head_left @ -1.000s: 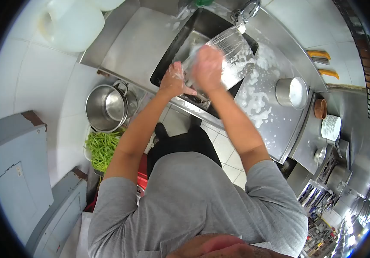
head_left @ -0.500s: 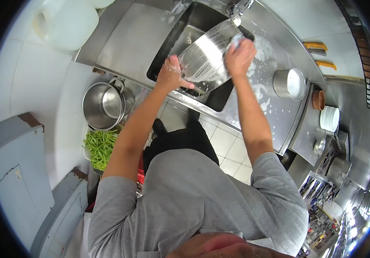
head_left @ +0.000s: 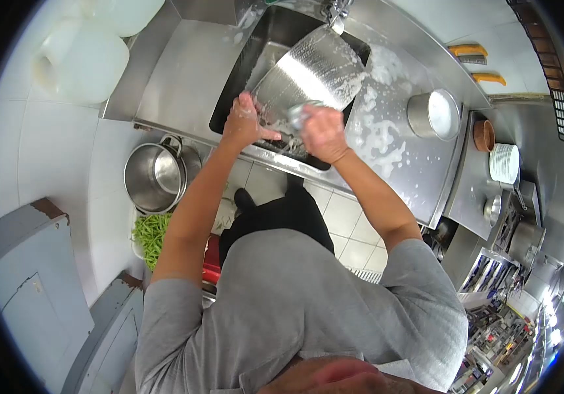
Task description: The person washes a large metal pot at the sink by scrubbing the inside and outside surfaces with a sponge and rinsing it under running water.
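Note:
A large soapy steel pot (head_left: 308, 69) lies tilted in the dark sink (head_left: 272, 29), its curved metal side facing up and streaked with suds. My left hand (head_left: 244, 123) grips its near left edge, thumb and fingers spread around the rim. In my right hand (head_left: 324, 133) is a wet, greyish scrubbing pad (head_left: 297, 117), pressed against the near end of the pot. My fingers hide part of the pad. Above the sink's far edge is the faucet (head_left: 337, 16).
Foam covers the steel drainboard (head_left: 387, 154) on the right, where a round metal pot (head_left: 434, 115) stands. Yellow-handled knives (head_left: 469, 50) hang on the wall. Nested pots (head_left: 154, 177) and green vegetables (head_left: 150, 236) sit low at left. Stacked white plates (head_left: 504, 163) are farther right.
My right hand has moved with the pad from the pot's far right side down to its near end. My left hand keeps hold of the edge. The view has shifted slightly.

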`<state>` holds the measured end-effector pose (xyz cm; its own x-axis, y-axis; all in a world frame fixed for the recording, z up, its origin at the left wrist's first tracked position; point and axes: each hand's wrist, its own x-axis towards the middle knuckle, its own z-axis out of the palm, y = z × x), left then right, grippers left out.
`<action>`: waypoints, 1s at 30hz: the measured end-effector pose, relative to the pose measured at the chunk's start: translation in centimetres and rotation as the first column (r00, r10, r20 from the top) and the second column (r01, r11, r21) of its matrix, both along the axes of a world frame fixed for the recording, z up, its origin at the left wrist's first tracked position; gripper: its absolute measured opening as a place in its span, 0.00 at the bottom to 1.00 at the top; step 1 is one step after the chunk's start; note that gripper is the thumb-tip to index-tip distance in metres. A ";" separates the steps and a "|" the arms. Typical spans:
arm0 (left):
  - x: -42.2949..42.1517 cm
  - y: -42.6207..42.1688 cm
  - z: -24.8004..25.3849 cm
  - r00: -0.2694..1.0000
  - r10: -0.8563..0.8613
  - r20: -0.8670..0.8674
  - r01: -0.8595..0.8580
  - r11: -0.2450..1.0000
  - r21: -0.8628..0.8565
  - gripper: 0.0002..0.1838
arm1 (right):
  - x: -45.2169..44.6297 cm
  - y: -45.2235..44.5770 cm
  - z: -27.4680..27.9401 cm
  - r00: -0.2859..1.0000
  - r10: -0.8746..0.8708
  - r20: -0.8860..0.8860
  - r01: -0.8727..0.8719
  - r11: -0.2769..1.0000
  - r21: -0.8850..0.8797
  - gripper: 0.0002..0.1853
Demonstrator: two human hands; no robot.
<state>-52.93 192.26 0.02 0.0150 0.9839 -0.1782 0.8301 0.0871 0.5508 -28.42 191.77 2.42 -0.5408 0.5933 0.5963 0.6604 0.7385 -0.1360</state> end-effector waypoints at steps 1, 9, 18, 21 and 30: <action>0.0 -0.1 0.0 1.000 0.009 -0.011 -0.009 1.000 0.005 0.61 | 1.0 0.6 -0.1 0.997 -0.070 -0.028 0.070 0.998 -0.004 0.15; 0.6 -1.1 0.3 0.998 0.040 0.056 -0.038 0.998 -0.049 0.57 | 1.2 -1.9 -0.2 0.988 0.150 0.023 -0.149 0.988 -0.037 0.09; 0.5 -1.2 0.3 0.989 0.015 0.146 -0.009 0.999 -0.040 0.54 | 0.9 -1.4 -0.4 1.000 0.015 0.006 -0.015 1.000 -0.010 0.16; 0.4 -0.5 1.0 0.995 0.031 0.095 -0.030 1.000 -0.007 0.55 | 2.0 0.0 -1.4 0.993 0.108 -0.036 -0.108 0.994 0.001 0.18; 0.6 -1.1 -0.1 0.999 0.019 0.042 -0.020 1.000 0.008 0.59 | 2.3 -2.2 -2.4 0.994 0.096 -0.057 -0.098 0.995 -0.026 0.13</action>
